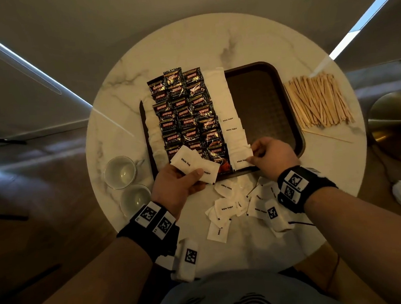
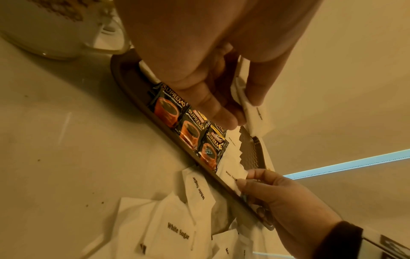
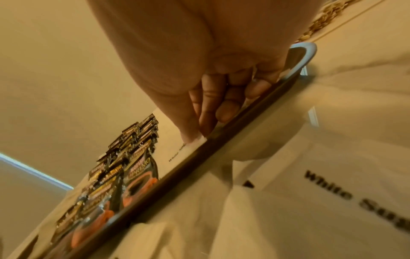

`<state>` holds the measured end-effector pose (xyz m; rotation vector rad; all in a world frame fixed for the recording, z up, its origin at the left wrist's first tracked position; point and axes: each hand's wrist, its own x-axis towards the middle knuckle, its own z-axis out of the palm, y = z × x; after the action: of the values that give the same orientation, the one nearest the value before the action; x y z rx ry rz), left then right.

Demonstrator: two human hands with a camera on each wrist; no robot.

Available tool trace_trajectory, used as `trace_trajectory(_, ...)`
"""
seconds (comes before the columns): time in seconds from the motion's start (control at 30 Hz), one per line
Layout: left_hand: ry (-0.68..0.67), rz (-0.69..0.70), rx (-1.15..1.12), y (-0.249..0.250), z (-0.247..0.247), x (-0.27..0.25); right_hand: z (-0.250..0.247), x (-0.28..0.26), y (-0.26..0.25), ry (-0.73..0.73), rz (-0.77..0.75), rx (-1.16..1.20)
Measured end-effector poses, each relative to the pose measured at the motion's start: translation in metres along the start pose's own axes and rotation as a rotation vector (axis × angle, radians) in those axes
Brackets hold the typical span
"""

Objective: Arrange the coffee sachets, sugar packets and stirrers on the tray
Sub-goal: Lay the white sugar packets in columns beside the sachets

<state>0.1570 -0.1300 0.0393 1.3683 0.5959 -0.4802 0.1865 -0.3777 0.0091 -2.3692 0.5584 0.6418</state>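
Loose sugar packets (image 1: 220, 209) lie on the near desk (image 1: 120, 139), so the sugar step looks half done. Left hand (image 1: 177, 186) grips a spare fan of packets (image 1: 191, 166), fingers curled. Right hand (image 1: 273, 155) pinches the nearest packet of the white column (image 1: 232, 129) on the tray (image 1: 290, 110), beside the coffee sachets (image 1: 185, 112). Next: seat it, then feed another. Stirrers (image 1: 318, 100) wait far right, off the tray.

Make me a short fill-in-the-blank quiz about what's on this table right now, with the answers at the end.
1. The wooden stirrers lie on the ____, not on the tray.
2. The left hand holds white ____ packets.
3. The coffee sachets stand in ____ columns.
4. The right hand pinches the ____ packet of the sugar column.

Answers: table; sugar; three; nearest
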Motion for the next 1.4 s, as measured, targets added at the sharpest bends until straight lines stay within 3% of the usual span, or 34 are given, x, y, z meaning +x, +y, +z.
trace_trajectory(0.13,0.013,-0.026,-0.046,0.001,0.001,0.000,0.002,-0.003,0.000,0.015,-0.012,-0.024)
trace_trajectory(0.27,0.039,-0.017,-0.085,0.004,0.004,0.000,-0.006,-0.019,-0.011,0.075,-0.127,0.203)
trace_trajectory(0.37,0.047,0.001,-0.060,0.008,0.011,0.001,-0.014,-0.042,-0.031,-0.097,-0.233,0.461)
trace_trajectory(0.47,0.015,0.014,-0.053,0.015,0.020,0.004,-0.013,-0.051,-0.045,-0.242,-0.269,0.538)
trace_trajectory(0.7,-0.041,-0.086,-0.245,0.048,0.028,0.017,-0.017,-0.037,-0.056,-0.134,-0.241,0.696)
trace_trajectory(0.83,-0.091,-0.001,-0.174,0.057,0.038,0.028,-0.027,-0.026,-0.064,-0.154,-0.298,0.722)
trace_trajectory(1.0,0.007,0.024,-0.169,0.065,0.044,0.047,-0.055,0.014,-0.066,0.010,-0.186,0.745)
trace_trajectory(1.17,0.098,0.019,-0.199,0.071,0.037,0.066,-0.083,0.093,-0.065,0.182,-0.030,0.691)
trace_trajectory(1.4,0.149,-0.066,-0.372,0.067,0.029,0.078,-0.084,0.175,-0.073,0.183,-0.023,0.500)
